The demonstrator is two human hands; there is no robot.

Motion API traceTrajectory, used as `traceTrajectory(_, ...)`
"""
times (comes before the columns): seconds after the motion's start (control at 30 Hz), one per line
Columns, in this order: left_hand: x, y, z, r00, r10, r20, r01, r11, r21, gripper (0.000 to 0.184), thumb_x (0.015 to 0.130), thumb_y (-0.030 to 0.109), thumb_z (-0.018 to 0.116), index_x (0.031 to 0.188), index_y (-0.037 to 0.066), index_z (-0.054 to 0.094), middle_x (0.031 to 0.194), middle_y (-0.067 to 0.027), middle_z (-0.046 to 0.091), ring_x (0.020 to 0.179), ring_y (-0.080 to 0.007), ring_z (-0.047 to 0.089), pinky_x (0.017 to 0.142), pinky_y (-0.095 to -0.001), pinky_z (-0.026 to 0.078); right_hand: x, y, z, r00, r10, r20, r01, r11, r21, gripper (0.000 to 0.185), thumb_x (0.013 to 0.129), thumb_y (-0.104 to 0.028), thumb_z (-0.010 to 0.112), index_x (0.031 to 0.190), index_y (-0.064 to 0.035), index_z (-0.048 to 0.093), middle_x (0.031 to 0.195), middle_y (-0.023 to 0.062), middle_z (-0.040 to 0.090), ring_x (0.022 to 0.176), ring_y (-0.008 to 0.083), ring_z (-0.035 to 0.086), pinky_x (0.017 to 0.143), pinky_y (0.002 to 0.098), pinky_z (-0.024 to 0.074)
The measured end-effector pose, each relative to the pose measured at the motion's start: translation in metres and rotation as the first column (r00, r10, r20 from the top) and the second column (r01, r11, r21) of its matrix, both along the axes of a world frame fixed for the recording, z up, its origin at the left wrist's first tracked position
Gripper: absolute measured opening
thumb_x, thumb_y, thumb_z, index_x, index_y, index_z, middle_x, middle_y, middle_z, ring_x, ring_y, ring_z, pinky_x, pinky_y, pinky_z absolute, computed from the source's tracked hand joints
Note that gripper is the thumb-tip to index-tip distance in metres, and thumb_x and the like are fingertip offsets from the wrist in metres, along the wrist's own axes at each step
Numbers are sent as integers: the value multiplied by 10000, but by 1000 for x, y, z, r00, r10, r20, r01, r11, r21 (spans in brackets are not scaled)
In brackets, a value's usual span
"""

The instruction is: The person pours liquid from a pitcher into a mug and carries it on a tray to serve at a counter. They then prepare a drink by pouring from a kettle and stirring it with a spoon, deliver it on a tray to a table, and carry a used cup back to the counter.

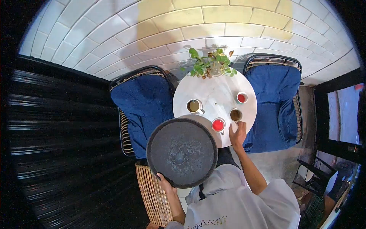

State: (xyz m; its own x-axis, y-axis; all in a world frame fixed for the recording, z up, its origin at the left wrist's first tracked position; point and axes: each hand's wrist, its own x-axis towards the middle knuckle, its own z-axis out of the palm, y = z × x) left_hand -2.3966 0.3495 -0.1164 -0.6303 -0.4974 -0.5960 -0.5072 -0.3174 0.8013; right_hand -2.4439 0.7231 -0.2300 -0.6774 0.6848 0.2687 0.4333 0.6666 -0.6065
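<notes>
My left hand (165, 184) grips the lower rim of a round dark grey serving tray (183, 152); nothing stands on its scuffed top. The tray overlaps the near left part of a round white table (213, 89). At the table's right side, my right hand (238, 134) has its fingers at the near side of a cup with a brown drink (236, 114), apparently on its handle. Left of that hand stands a white cup with a red drink (218, 125). Farther back are a second red-filled cup (242, 97) and a white mug with a brownish drink (194, 106).
A leafy plant in a glass vase (215, 68) stands at the table's back edge by the tiled wall. Blue-covered chairs flank the table, one left (143, 99) and one right (272, 107). A slatted wooden piece (152, 194) is below the tray; a black chair (318, 171) stands right.
</notes>
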Motion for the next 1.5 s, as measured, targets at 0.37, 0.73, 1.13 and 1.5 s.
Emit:
traceTrajectory(0.37,-17,-13,-10,991,-124,-56,131,982,133,848,970,589,524,1529,3,275,1520,-223,383,1308,-372,482,1063,-460,444,5,47,-96,995,32,-97,-89,737,-670,145,958,-80,545,859,12,597,743,54,589,629,140,572,578,296,487)
traceTrajectory(0.73,-80,18,-3,817,-577,-8,577,817,-26,791,951,584,576,1340,-87,419,1306,-233,553,1144,-363,602,903,-481,532,131,4,143,955,-186,-232,-17,746,-665,253,1036,-166,504,849,-7,566,693,-43,480,616,47,434,535,239,375)
traceTrajectory(1.13,25,260,32,164,-985,-58,980,157,119,623,998,466,582,1224,-115,584,1168,-172,654,1022,-247,626,866,-396,507,324,-56,217,835,-532,-142,309,665,-680,140,1011,-97,527,1030,28,587,747,51,506,726,115,460,649,304,430)
traceTrajectory(1.5,291,376,12,-359,-930,-78,904,-367,218,717,984,498,576,1397,-60,398,1378,-240,502,1210,-357,563,988,-493,495,560,-58,212,501,-839,-211,618,518,-591,178,986,-108,594,872,20,542,635,43,420,613,73,405,533,299,372)
